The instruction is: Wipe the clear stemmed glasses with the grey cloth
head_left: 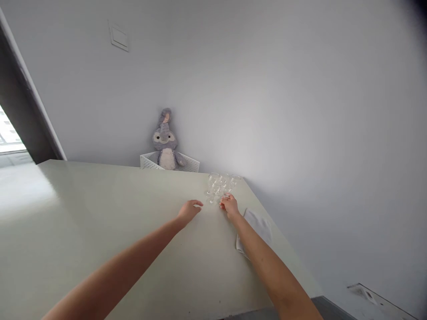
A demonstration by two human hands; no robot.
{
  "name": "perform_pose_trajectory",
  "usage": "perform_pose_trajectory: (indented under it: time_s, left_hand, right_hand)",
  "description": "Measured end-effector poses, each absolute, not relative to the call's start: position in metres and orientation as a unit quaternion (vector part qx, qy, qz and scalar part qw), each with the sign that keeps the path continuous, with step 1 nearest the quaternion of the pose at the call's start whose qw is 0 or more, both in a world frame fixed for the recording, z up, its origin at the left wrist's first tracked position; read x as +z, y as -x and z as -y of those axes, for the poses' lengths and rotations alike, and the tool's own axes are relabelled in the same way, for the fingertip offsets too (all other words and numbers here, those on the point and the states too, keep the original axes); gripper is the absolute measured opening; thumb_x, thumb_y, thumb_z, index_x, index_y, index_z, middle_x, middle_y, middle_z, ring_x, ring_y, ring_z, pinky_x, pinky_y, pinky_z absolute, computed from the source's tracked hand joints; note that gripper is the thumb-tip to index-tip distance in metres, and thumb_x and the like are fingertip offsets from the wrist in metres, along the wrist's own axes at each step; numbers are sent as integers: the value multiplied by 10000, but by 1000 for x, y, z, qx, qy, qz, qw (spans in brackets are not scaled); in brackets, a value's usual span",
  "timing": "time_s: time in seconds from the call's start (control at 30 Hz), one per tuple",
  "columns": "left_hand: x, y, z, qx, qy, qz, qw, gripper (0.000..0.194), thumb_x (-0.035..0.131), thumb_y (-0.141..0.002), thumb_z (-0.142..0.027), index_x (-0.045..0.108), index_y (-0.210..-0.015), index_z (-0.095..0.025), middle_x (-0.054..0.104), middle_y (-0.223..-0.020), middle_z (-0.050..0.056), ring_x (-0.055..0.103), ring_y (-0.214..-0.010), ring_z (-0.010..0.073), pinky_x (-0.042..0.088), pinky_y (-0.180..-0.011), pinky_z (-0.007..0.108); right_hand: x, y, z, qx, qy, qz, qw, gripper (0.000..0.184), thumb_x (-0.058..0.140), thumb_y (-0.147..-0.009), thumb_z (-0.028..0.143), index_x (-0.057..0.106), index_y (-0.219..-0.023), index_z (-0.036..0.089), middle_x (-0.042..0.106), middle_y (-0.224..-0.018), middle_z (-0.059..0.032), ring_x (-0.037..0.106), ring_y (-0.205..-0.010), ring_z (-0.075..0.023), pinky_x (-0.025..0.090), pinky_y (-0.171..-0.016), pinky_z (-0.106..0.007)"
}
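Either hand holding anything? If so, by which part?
Left hand: nothing. Right hand: at the near side of the clustered stemmed glasses; whether it grips one, and where, cannot be told.

Overlapping glasses [219,183] defy counting

Their clear outlines run together, and whether the right hand [229,205] grips one is too small to tell. The right forearm [267,271] covers part of the pale cloth [262,224]. The bench [133,204] hides the bottom of the white basket [148,162]. The plush toy [167,158] loses its lower end. The view's left edge crops the window [9,129].
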State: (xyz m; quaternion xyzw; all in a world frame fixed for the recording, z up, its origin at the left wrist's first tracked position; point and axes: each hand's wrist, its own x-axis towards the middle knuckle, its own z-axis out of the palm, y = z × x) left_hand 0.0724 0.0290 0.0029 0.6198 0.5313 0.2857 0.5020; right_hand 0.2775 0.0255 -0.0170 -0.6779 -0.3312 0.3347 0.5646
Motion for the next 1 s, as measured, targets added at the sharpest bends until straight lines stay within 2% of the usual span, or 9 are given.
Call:
perform_pose_trajectory:
  time_s: [0.13,0.2,0.4,0.5,0.67,1.0]
  left_hand:
    - [-2,-132,-54,327,-600,-502,530,489,578,-628,-120,528,-1103,-222,587,-1076,56,559,-739,118,406,-525,180]
    - [-8,-154,-60,340,-591,-490,543,545,577,-628,-102,475,-1150,-222,561,-1125,66,561,-777,115,417,-527,171]
    - [-25,-156,-62,356,-581,-483,550,239,561,-692,-178,568,-930,-172,608,-823,39,528,-600,90,394,-462,174]
    - [-28,-124,-67,378,-572,-500,530,167,556,-704,-203,576,-868,-175,579,-731,15,502,-554,79,373,-443,170]
    - [-24,-41,-89,427,-529,-558,475,181,542,-707,-239,579,-871,-171,551,-667,15,503,-545,93,373,-446,185]
    - [-9,136,-129,513,-409,-658,370,199,558,-685,-225,566,-876,-171,581,-808,42,504,-568,90,412,-491,204]
  right_hand:
    - [-17,-273,-26,342,672,333,566,388,523,-659,157,506,-1047,161,590,-776,-25,538,-520,-101,437,-450,-200]
    - [-16,-271,-25,343,670,338,565,346,526,-672,181,520,-1017,159,585,-736,-20,536,-521,-111,435,-448,-207]
    - [-16,-261,-25,358,664,356,552,236,530,-687,234,555,-912,166,599,-754,-24,559,-567,-124,441,-477,-212]
    - [-16,-245,-25,382,651,366,545,211,543,-681,234,556,-880,164,600,-767,-22,553,-561,-115,440,-478,-204]
    - [-16,-202,-28,442,608,395,527,209,565,-665,225,555,-865,162,586,-769,-20,550,-544,-105,450,-484,-212]
    - [-14,-101,-50,525,533,448,489,312,536,-621,93,531,-922,171,545,-880,-25,520,-549,-66,461,-521,-213]
